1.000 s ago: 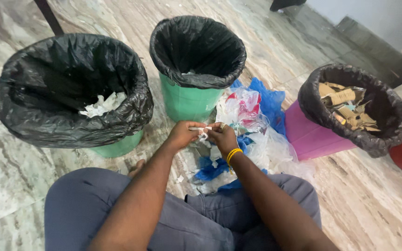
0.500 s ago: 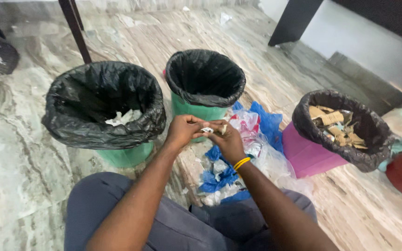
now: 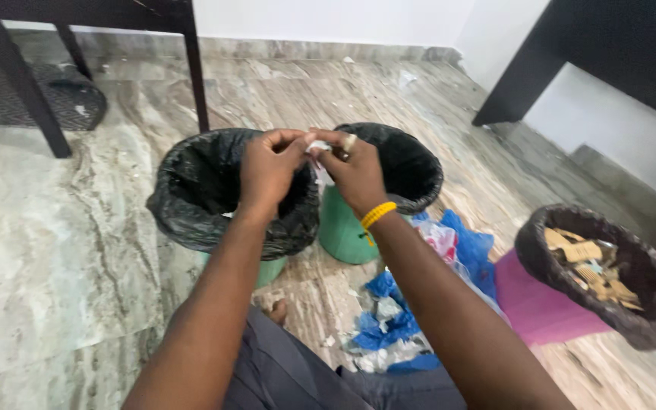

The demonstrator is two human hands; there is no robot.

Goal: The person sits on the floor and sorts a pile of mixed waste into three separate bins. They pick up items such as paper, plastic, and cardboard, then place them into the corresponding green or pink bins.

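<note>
A small white scrap of paper [image 3: 317,146] is sitting in the upper middle of the frame, raised off the floor. It is looking crumpled and mostly hidden, with only a thin pale edge showing. A narrow pale strip is hanging down from it, just in front of the gap between two black-lined bins.

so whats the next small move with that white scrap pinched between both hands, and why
Probably pull the two hands apart to tear it. The left hand and right hand both pinch the small white scrap at their fingertips, raised above the left black-lined bin, so pieces could fall in there.
</note>
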